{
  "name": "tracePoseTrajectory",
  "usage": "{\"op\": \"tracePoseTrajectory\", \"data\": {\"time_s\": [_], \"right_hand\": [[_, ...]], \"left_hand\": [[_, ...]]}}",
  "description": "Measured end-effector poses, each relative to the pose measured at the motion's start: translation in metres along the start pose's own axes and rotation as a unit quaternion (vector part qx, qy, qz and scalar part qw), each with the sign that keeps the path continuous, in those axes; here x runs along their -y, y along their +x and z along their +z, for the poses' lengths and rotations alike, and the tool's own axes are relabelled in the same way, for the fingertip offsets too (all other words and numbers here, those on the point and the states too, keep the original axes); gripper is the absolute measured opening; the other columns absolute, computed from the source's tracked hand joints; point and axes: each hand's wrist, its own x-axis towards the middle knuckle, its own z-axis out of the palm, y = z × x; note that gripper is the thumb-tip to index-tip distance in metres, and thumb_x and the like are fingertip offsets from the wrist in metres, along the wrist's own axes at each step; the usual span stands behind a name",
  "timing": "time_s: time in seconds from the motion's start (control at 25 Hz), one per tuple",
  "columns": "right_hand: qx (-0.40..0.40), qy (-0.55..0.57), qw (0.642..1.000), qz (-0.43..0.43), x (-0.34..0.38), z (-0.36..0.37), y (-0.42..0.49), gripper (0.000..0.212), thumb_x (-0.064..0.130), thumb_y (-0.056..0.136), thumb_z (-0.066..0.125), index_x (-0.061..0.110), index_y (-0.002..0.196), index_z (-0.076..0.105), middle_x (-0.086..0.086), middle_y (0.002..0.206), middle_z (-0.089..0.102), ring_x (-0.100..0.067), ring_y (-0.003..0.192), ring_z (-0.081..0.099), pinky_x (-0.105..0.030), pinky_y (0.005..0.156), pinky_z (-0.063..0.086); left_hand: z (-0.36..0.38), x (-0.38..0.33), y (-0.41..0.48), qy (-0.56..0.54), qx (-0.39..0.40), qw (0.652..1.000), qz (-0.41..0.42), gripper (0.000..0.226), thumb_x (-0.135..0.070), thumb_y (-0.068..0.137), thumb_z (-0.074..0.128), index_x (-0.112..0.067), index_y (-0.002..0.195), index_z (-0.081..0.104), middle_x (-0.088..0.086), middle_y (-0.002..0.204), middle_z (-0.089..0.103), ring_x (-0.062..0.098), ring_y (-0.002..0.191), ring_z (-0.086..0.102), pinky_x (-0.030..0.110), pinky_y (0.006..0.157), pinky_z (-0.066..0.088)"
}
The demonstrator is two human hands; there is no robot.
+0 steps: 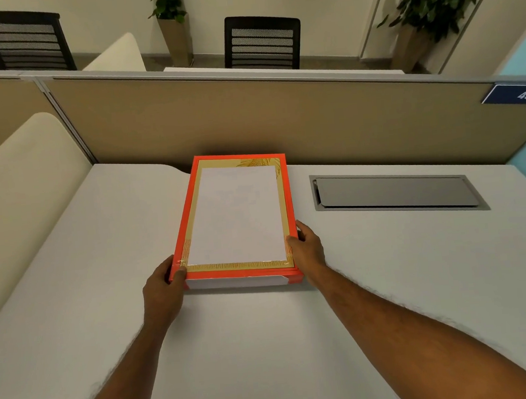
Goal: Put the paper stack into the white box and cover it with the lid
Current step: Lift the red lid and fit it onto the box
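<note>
An orange lid [189,211] with a gold patterned border sits flat on the white box [233,283], of which only the near wall shows under the lid's front edge. A white rectangle [236,214] fills the lid's middle; I cannot tell whether it is paper lying on top or part of the lid. My left hand [163,289] clasps the near left corner, thumb on top. My right hand [306,249] clasps the right edge close to the near corner, fingers down the side. What the box holds is hidden.
The box lies on a white desk [104,274], its far end close to a tan partition [249,121]. A grey cable hatch [393,192] is set into the desk to the right. A cream curved panel [18,187] borders the left side.
</note>
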Motion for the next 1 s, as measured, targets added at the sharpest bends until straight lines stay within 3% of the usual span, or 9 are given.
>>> {"op": "tracePoseTrajectory", "data": {"time_s": [0.12,0.24,0.48,0.6,0.8,1.0], "right_hand": [[-0.011,-0.04,0.999,0.002,0.006,-0.002,0.012,0.048,0.028,0.098,0.054,0.017,0.143,0.042,-0.007,0.14,0.056,-0.022,0.106,0.063,-0.034,0.09,0.055],[-0.006,-0.096,0.995,-0.039,0.021,0.001,0.033,0.054,0.033,0.095,0.056,0.019,0.144,0.037,-0.007,0.144,0.051,-0.029,0.12,0.061,-0.046,0.098,0.054],[0.053,-0.23,0.966,-0.11,0.057,0.005,0.098,0.066,0.04,0.092,0.055,0.023,0.149,0.028,-0.003,0.155,0.039,-0.029,0.138,0.045,-0.053,0.109,0.043],[0.068,-0.259,0.958,-0.103,0.075,0.006,0.133,0.065,0.038,0.097,0.05,0.019,0.153,0.022,-0.004,0.162,0.024,-0.029,0.146,0.032,-0.05,0.117,0.032],[0.079,-0.312,0.938,-0.129,0.076,0.005,0.158,0.053,0.03,0.103,0.038,0.018,0.153,0.025,-0.003,0.16,0.03,-0.031,0.14,0.041,-0.046,0.113,0.036],[0.064,-0.348,0.924,-0.147,0.068,0.005,0.162,0.054,0.03,0.104,0.033,0.015,0.154,0.019,-0.003,0.162,0.026,-0.031,0.141,0.041,-0.045,0.113,0.037]], "left_hand": [[0.001,0.0,0.009,0.008,-0.021,1.0,-0.016,0.046,-0.028,0.098,0.051,-0.009,0.14,0.05,0.012,0.137,0.058,0.031,0.119,0.058,0.046,0.099,0.047],[0.003,-0.009,0.035,0.047,-0.02,0.999,-0.017,0.056,-0.038,0.095,0.054,-0.012,0.144,0.045,0.011,0.144,0.051,0.031,0.127,0.053,0.047,0.102,0.045],[0.03,-0.048,0.111,0.181,0.096,0.977,0.066,0.072,-0.05,0.093,0.052,-0.014,0.15,0.028,0.008,0.154,0.037,0.032,0.138,0.04,0.048,0.111,0.034],[0.044,-0.062,0.156,0.207,0.115,0.967,0.095,0.072,-0.053,0.091,0.051,-0.012,0.148,0.033,0.011,0.152,0.04,0.034,0.137,0.041,0.052,0.111,0.037],[0.062,-0.068,0.198,0.268,0.122,0.951,0.094,0.077,-0.052,0.095,0.044,-0.01,0.154,0.02,0.008,0.163,0.017,0.027,0.149,0.02,0.042,0.118,0.02],[0.061,-0.058,0.201,0.291,0.088,0.947,0.103,0.074,-0.056,0.094,0.042,-0.015,0.154,0.024,0.004,0.162,0.02,0.028,0.147,0.025,0.044,0.117,0.024]]}}
